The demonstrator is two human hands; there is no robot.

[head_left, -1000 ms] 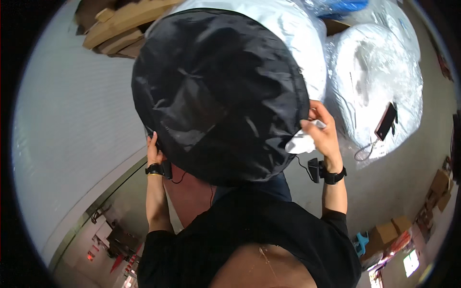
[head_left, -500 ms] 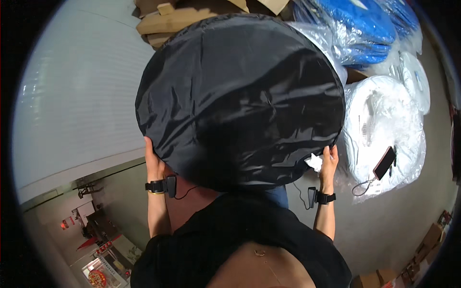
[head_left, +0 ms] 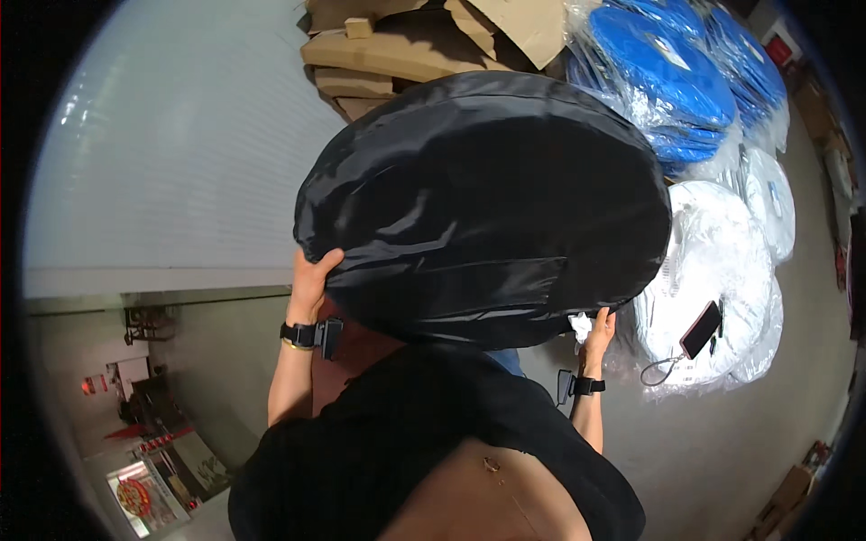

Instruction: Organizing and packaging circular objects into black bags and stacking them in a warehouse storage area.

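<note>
A large round case of shiny black fabric (head_left: pixel 478 198) is held up in front of my body, tilted so that it looks oval. My left hand (head_left: pixel 311 279) grips its lower left rim, thumb lying over the near face and the other fingers mostly hidden. At the lower right rim, my right hand (head_left: pixel 599 335) pinches the edge, beside a crumpled white tag or scrap (head_left: pixel 580 326). Creases run over the fabric, and a rectangular seam or patch shows on its lower part.
Torn brown cardboard (head_left: pixel 406 54) lies beyond the case. Blue round bundles in clear plastic (head_left: pixel 663 68) are stacked at far right, with white wrapped ones (head_left: pixel 704 243) nearer. A phone (head_left: pixel 700 330) with a strap rests on these. A pale panel-like surface (head_left: pixel 171 162) spans the left.
The black case has tilted, from nearly round to oval, and a rectangular seam now shows. My left thumb has come over its face. The whole view has shifted somewhat.
</note>
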